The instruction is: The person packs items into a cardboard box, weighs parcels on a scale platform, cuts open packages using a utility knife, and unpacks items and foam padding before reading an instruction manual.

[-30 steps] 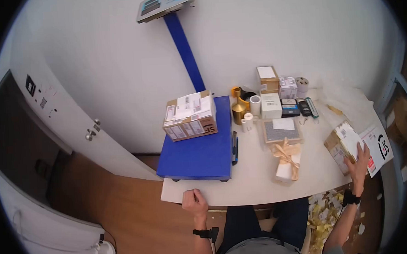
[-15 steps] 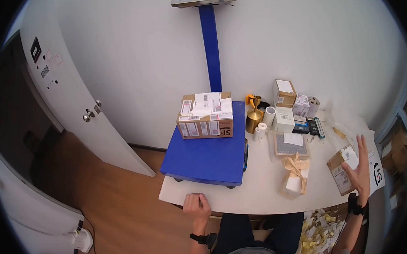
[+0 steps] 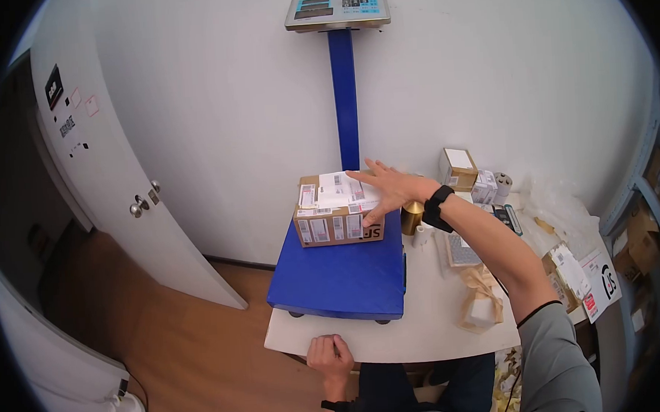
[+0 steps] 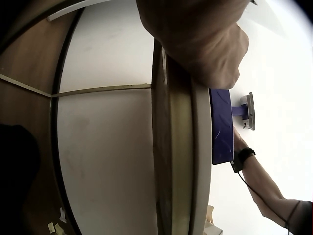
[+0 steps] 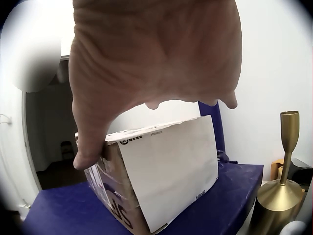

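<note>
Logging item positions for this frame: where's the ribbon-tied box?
In the head view, the ribbon-tied box sits near the table's front edge, right of the blue scale platform.

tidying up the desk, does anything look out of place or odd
The white mailer at the right juts past the edge of the table, and torn paper scraps lie below; both look untidy.

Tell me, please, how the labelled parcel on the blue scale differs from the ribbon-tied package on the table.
The parcel is brown cardboard with printed labels; the package is white, under a peach ribbon. The parcel looks larger than the package. The parcel sits on the blue scale, the package directly on the table. Both are box-shaped.
</note>
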`<state>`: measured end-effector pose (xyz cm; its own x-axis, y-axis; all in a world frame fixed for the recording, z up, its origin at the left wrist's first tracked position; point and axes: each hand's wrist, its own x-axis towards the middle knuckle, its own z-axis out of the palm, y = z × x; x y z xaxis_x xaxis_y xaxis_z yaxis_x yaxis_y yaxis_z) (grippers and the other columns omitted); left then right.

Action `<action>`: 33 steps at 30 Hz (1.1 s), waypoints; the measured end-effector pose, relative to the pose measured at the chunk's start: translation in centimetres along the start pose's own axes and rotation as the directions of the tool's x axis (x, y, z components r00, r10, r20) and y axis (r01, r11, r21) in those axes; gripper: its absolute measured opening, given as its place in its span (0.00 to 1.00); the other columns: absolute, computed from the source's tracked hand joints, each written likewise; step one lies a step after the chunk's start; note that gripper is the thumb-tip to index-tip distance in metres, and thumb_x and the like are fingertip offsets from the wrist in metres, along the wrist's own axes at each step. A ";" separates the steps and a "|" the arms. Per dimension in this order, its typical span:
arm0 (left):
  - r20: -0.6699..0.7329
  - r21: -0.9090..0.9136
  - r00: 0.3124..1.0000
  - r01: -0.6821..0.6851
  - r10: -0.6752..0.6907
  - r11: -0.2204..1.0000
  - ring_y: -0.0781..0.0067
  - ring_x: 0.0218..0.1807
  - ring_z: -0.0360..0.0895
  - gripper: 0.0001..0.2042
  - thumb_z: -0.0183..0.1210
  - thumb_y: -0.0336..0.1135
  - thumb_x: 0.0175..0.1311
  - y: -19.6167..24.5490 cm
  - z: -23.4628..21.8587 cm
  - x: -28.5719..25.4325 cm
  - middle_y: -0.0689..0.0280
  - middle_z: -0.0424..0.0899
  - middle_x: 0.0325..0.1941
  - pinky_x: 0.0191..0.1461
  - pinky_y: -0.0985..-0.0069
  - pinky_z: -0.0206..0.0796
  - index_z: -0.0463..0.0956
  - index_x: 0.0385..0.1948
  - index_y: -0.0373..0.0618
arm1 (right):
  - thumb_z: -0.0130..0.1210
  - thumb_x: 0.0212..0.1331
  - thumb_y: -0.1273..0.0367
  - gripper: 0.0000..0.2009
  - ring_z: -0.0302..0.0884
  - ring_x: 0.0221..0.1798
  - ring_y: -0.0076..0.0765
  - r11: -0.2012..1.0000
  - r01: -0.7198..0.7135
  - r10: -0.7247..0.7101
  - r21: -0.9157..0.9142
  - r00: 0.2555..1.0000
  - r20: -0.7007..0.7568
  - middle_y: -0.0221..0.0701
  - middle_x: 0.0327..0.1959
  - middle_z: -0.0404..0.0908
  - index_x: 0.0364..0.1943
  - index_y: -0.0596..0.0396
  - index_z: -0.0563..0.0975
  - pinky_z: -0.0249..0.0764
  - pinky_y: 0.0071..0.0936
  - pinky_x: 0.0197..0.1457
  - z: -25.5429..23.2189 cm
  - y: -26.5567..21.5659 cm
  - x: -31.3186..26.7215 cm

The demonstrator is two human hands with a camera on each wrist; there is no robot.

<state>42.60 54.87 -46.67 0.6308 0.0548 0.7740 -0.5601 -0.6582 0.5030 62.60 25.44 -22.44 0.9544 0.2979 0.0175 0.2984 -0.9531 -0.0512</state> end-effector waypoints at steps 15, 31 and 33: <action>0.073 0.017 0.997 0.038 -0.039 0.999 0.47 0.28 0.71 0.09 0.53 0.25 0.66 1.5 0.0 0.1 0.54 0.74 0.25 0.31 0.55 0.61 0.72 0.22 0.38 | 0.77 0.36 0.38 0.53 0.65 0.71 0.64 0.900 0.045 0.007 0.433 0.993 -0.119 0.57 0.67 0.66 0.66 0.59 0.71 0.66 0.46 0.74 1.2 -3.3 -2.9; 0.110 0.155 0.994 0.006 -0.023 0.988 0.45 0.29 0.75 0.13 0.55 0.33 0.75 2.6 -1.3 0.7 0.52 0.79 0.29 0.34 0.58 0.69 0.79 0.27 0.40 | 0.74 0.43 0.43 0.50 0.64 0.76 0.57 0.602 -0.540 0.773 0.588 0.578 -0.261 0.57 0.70 0.69 0.67 0.64 0.72 0.63 0.43 0.77 -7.3 13.1 -37.7; 0.109 0.149 0.994 0.002 -0.018 0.989 0.45 0.29 0.75 0.13 0.55 0.33 0.76 3.0 -1.3 1.1 0.52 0.78 0.28 0.33 0.58 0.69 0.78 0.27 0.40 | 0.73 0.43 0.41 0.52 0.69 0.72 0.58 0.443 -0.583 0.883 0.681 0.415 -0.220 0.59 0.65 0.74 0.67 0.66 0.71 0.63 0.42 0.76 -5.9 19.3 -40.7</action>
<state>40.94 53.92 -43.84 0.6955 -0.0149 0.7183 -0.4724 -0.7628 0.4416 29.46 -5.38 -18.20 0.6588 -0.7300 0.1817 -0.4234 -0.5594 -0.7126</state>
